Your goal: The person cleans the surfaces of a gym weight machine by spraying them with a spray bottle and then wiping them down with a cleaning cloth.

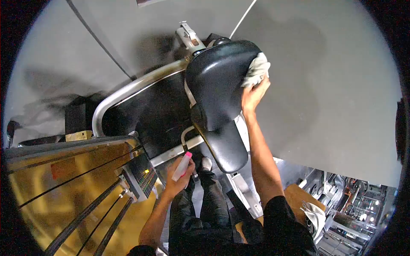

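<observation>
My right hand (254, 97) is closed on a crumpled white cloth (257, 70), which touches the right edge of a black padded backrest (222, 70). Below that pad is the smaller black seat pad (226, 147) of what looks like a gym machine. Lower down, in front of my legs, my left hand (177, 181) is wrapped round a small translucent bottle (182, 167) with a pink top. The fingers cover part of the bottle, so I cannot see all of its shape.
A curved silver frame tube (136, 87) runs left of the pads. At lower left stands a weight stack panel (143, 175) with dark rods and a yellowish cover (55, 205). A grey wall (324, 94) rises behind. More gym equipment (354, 205) is at lower right.
</observation>
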`<control>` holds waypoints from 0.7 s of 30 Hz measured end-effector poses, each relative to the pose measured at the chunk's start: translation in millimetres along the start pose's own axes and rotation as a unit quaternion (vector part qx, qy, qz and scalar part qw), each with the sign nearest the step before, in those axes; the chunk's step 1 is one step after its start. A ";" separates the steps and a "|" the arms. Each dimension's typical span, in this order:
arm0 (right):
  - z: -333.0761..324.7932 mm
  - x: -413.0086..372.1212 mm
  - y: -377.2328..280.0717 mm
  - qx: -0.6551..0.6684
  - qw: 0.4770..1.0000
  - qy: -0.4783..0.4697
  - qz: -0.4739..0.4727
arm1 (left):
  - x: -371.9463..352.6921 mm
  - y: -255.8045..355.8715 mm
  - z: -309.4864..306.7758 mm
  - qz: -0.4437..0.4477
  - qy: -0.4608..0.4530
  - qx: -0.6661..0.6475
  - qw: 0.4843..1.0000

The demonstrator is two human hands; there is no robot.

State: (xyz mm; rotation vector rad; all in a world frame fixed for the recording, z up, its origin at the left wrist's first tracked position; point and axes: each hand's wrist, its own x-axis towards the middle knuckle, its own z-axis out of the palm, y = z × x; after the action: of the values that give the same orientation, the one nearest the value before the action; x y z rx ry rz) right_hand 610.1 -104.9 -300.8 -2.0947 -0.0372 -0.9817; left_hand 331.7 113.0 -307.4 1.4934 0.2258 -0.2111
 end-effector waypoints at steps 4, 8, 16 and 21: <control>5.3 -39.1 -37.8 -0.067 0.991 -0.089 -0.075 | 0.1 -18.7 -4.5 -0.023 0.016 -0.010 1.000; -17.3 -31.0 -22.4 -0.150 0.873 -0.356 -0.297 | 2.6 -1.2 -1.1 0.004 -0.001 0.025 1.000; -2.9 -23.8 26.7 -0.024 0.998 -0.065 -0.003 | 2.3 3.7 1.5 -0.018 0.003 0.036 0.999; -37.3 -48.2 -14.2 -0.072 0.869 -0.454 -0.185 | 9.6 6.0 9.5 -0.003 -0.006 -0.047 0.999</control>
State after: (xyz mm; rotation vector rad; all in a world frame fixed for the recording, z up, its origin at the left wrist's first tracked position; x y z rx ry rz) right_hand 548.1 -106.7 -309.2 -2.5640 -0.8900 -0.1024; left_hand 342.7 103.9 -303.7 1.3983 0.2274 -0.2111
